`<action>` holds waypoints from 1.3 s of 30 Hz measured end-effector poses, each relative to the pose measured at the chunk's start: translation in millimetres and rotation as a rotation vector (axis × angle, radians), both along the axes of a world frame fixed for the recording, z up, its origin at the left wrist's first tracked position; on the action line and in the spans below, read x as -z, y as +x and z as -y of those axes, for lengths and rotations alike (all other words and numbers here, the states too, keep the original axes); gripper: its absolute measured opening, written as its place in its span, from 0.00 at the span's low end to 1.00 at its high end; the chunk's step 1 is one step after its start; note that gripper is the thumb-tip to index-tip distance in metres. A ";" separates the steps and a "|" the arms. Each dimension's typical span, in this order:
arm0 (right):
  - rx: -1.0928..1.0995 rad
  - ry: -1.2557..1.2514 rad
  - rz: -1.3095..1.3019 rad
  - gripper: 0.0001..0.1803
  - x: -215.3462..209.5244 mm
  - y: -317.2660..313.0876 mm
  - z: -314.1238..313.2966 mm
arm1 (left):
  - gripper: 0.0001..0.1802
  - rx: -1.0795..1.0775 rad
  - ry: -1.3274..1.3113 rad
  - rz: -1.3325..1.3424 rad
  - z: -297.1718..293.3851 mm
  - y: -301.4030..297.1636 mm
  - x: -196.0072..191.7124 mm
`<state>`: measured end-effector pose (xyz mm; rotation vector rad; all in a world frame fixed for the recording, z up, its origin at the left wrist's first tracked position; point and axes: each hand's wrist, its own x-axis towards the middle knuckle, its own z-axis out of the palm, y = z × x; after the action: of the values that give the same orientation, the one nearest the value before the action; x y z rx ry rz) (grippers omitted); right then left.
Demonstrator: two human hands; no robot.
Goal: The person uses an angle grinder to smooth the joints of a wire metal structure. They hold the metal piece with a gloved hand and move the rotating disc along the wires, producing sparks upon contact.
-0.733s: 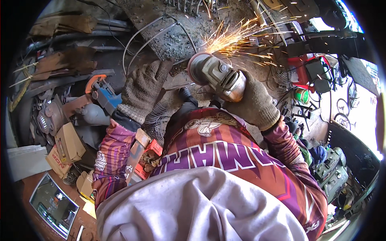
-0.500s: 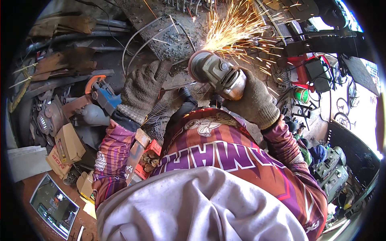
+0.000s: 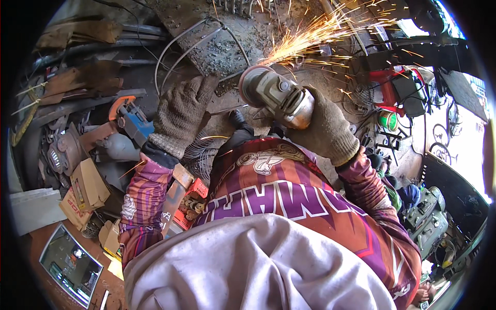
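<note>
Over the steel plate (image 3: 227, 46), the right hand (image 3: 325, 129) grips the grinder (image 3: 274, 93), disc angled down so sparks (image 3: 320, 31) fly away; the left hand (image 3: 181, 113) presses flat, open, bracing.

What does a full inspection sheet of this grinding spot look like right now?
Surface: rusty metal plate, gritty.
Job's things: angle grinder throwing sparks up and right.
Clutter: cardboard boxes, blue power tool, red crate.
Grippers: gloved right hand grips the grinder; gloved left hand lies flat near the plate.
Cables: grey wires loop over the plate.
Surroundings: red machine, green machine.
</note>
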<state>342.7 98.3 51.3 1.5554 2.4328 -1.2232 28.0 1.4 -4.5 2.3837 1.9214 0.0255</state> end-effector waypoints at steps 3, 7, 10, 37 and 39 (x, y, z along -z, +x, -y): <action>-0.034 0.098 -0.060 0.47 3.9 -2.8 2.3 | 0.47 -0.002 -0.032 -0.016 -1.0 -2.1 -1.5; -0.055 0.119 -0.055 0.45 4.9 0.7 1.8 | 0.48 -0.001 -0.029 -0.081 -2.0 -2.7 4.3; -0.049 0.028 -0.036 0.45 -1.8 -6.4 0.1 | 0.48 0.014 -0.017 -0.045 -1.8 -3.4 4.0; -0.048 0.046 -0.029 0.45 -2.6 -0.6 -1.6 | 0.47 0.005 0.045 0.009 -2.8 1.4 -1.1; -0.026 0.017 -0.021 0.46 -2.8 -2.9 -1.2 | 0.47 -0.001 -0.007 0.048 -4.8 2.5 -4.6</action>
<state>339.9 99.5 54.0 1.5176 2.4745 -1.2236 30.5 6.1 0.2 2.3552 1.8988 0.0753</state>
